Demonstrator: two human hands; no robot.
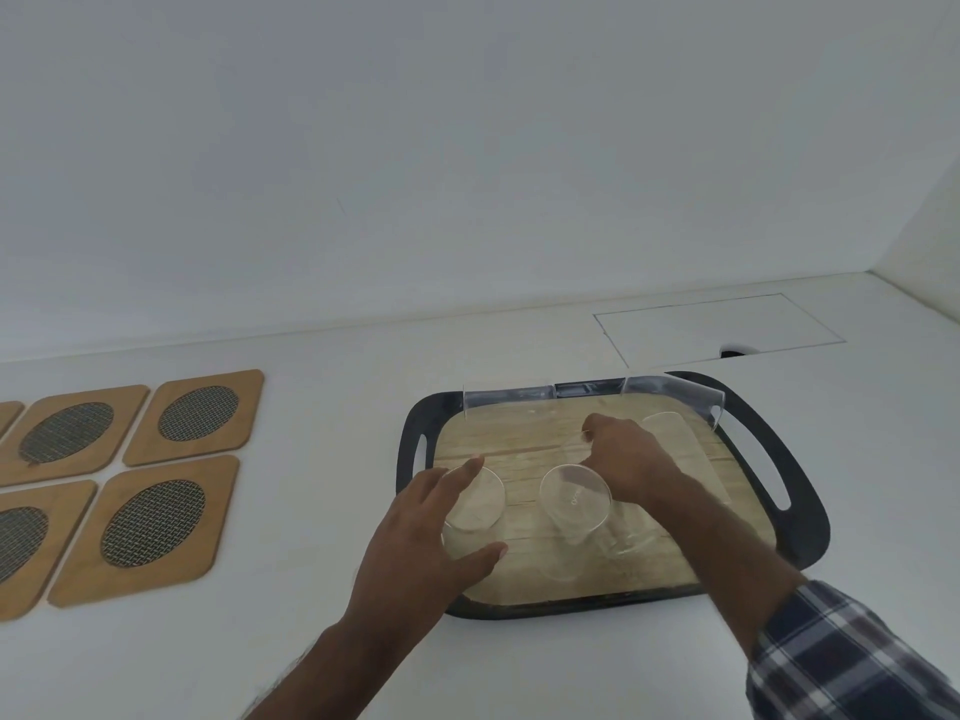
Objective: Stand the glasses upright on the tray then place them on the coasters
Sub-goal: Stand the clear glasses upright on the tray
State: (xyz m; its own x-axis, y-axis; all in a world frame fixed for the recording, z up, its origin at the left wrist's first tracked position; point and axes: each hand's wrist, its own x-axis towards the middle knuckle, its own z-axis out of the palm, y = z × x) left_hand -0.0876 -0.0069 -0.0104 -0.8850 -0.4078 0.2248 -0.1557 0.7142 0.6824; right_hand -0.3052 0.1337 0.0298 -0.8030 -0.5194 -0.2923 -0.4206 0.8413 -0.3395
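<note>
The left hand (415,543) is spreading open around the near-left glass (475,504) on the tray (795,517), thumb and fingers on either side of its wall, not visibly clamped. The right hand (626,459) is curling closed at the far side of the tray; what it is pinching cannot be told. A second glass (574,498) is standing at the tray's centre, and a third (667,431) is lying far right. Clear, thin and smooth, the glasses are likely light, slippery and breakable, best gripped around the wall. Five coasters (200,415) are showing on the bench (322,641), left of the tray.
</note>
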